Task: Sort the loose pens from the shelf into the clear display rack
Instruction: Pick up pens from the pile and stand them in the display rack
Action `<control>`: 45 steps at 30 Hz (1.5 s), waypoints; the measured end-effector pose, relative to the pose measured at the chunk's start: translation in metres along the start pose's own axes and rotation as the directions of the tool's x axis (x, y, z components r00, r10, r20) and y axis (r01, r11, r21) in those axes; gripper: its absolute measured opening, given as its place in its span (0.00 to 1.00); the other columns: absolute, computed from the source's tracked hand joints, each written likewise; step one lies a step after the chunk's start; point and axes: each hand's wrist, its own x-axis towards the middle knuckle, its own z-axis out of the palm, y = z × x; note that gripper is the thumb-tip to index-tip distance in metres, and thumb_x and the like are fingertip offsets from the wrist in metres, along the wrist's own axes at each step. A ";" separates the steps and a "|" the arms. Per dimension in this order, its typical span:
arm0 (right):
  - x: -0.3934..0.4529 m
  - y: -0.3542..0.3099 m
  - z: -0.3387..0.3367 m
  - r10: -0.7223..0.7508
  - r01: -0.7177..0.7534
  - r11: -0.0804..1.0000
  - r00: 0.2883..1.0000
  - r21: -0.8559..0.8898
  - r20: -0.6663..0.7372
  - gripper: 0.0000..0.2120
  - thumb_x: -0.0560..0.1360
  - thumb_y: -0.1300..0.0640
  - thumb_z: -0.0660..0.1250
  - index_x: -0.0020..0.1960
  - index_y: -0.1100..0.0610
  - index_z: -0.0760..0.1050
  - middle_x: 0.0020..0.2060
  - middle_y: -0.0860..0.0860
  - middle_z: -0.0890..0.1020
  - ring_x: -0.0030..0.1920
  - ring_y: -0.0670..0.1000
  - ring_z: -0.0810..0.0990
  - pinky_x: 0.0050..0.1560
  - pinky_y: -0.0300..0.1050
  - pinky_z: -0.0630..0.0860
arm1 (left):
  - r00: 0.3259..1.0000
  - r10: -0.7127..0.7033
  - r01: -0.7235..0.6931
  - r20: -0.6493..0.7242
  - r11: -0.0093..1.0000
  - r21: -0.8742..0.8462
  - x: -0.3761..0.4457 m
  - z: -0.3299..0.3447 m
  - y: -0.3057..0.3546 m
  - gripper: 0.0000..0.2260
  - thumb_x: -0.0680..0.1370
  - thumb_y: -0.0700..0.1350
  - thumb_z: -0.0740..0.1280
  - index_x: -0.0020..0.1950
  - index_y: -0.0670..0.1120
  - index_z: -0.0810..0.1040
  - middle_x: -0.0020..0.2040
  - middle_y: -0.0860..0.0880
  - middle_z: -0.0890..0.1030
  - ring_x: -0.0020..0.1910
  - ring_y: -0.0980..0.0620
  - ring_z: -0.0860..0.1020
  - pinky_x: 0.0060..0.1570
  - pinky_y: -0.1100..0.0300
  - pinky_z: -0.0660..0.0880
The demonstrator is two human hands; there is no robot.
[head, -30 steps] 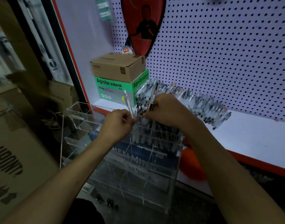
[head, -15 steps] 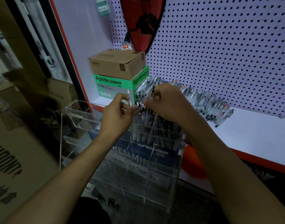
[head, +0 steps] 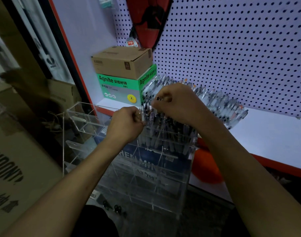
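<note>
The white shelf (head: 269, 134) with its red front edge runs behind and to the right of the hands (head: 177, 103). A row of loose pens (head: 219, 105) lies on it just beyond the right hand, leaning along the pegboard side. Beyond the left hand, a green box (head: 119, 88) stands on the shelf's far left end, with a brown cardboard box (head: 122, 62) stacked on it.

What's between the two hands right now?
In the head view, upright pens in the clear rack stand between left hand and right hand.
</note>
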 end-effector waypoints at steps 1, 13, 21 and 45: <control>0.000 0.001 0.001 -0.021 0.021 1.000 1.000 -0.014 -0.004 0.13 0.77 0.52 0.69 0.45 0.62 0.83 0.40 0.54 0.84 0.38 0.50 0.80 0.45 0.42 0.76 | 1.000 -0.004 0.004 0.012 1.000 -0.004 0.000 -0.001 0.000 0.09 0.70 0.38 0.73 0.34 0.44 0.75 0.31 0.50 0.78 0.34 0.51 0.77 0.33 0.62 0.69; 0.000 0.005 0.008 0.018 -0.018 1.000 0.999 -0.002 -0.027 0.08 0.73 0.53 0.74 0.45 0.58 0.83 0.34 0.46 0.79 0.36 0.42 0.77 0.47 0.42 0.76 | 0.991 0.022 -0.049 -0.132 0.976 -0.213 0.001 -0.011 -0.002 0.02 0.74 0.38 0.73 0.43 0.42 0.82 0.36 0.49 0.82 0.37 0.63 0.81 0.39 0.69 0.75; 0.002 0.004 0.009 0.014 -0.011 0.997 0.999 -0.078 0.032 0.06 0.74 0.54 0.73 0.42 0.56 0.84 0.37 0.49 0.83 0.34 0.39 0.76 0.49 0.39 0.75 | 0.997 0.039 -0.054 -0.063 0.964 -0.260 -0.001 -0.009 -0.007 0.01 0.76 0.33 0.70 0.44 0.36 0.79 0.37 0.39 0.81 0.33 0.73 0.77 0.33 0.78 0.69; -0.006 0.009 0.006 0.054 -0.029 0.991 0.979 -0.128 0.196 0.23 0.73 0.46 0.72 0.64 0.56 0.75 0.59 0.53 0.79 0.56 0.50 0.77 0.55 0.43 0.73 | 0.982 0.179 -0.187 -0.058 0.959 -0.211 -0.008 -0.002 -0.008 0.11 0.75 0.37 0.70 0.56 0.46 0.80 0.46 0.55 0.82 0.42 0.56 0.81 0.48 0.60 0.79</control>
